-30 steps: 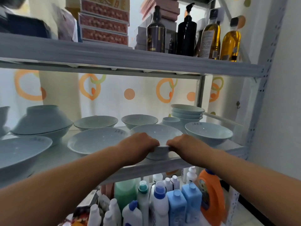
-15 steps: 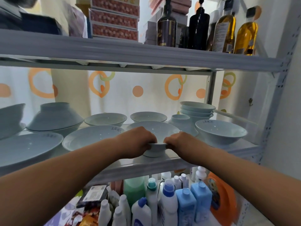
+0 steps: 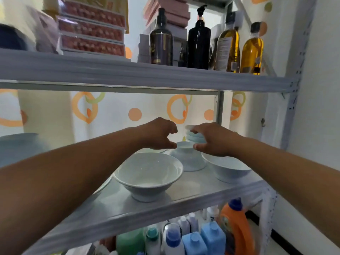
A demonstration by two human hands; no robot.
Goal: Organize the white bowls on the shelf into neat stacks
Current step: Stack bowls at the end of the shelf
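Note:
A white bowl (image 3: 149, 173) stands upright near the front edge of the middle shelf (image 3: 184, 201). Behind it an upturned white bowl (image 3: 187, 161) rests on its rim. My left hand (image 3: 158, 134) and my right hand (image 3: 209, 138) hover on either side of its raised foot, fingers curled and apart, holding nothing. A small stack of white bowls (image 3: 195, 137) sits further back, partly hidden by my right hand. Another white bowl (image 3: 228, 168) stands at the right. My left forearm hides the bowls to the left.
A blurred large white bowl (image 3: 18, 146) shows at the far left. Above, the upper shelf (image 3: 147, 74) carries bottles (image 3: 198, 39) and boxes (image 3: 92, 34). Detergent bottles (image 3: 233, 227) stand below. A metal post (image 3: 219, 107) rises at the back right.
Both hands let go of the front bowl and reached back and up to either side of the upturned bowl. The camera moved closer and right.

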